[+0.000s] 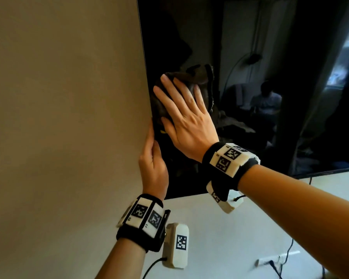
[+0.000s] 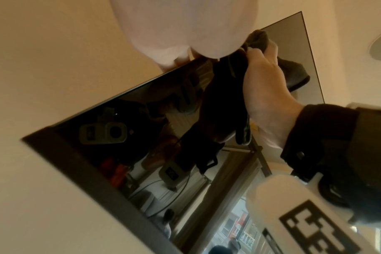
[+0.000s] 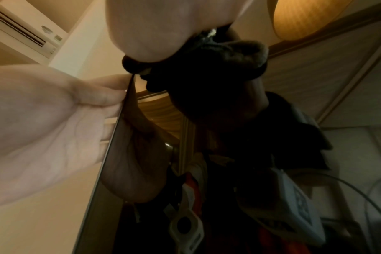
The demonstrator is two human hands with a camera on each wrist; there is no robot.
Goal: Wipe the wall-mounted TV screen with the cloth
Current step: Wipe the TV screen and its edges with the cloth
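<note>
The black TV screen (image 1: 250,57) hangs on the wall, and its left edge runs down the middle of the head view. A dark brown cloth (image 1: 189,75) lies bunched against the glass near that edge. My right hand (image 1: 185,115) presses flat on the cloth with straight, spread fingers. Below it, my left hand (image 1: 152,164) grips the TV's left edge, thumb on the front and fingers behind. The left wrist view has the right hand (image 2: 267,96) on the cloth (image 2: 259,38). In the right wrist view the left hand (image 3: 43,128) holds the thin TV edge (image 3: 111,154), with the cloth (image 3: 239,53) above.
A beige wall (image 1: 58,117) fills the left side. Beneath the TV is a white surface (image 1: 210,228) with a power strip (image 1: 278,260) and cables. The glass reflects a room with a seated person. An air conditioner (image 3: 22,31) hangs high on the wall.
</note>
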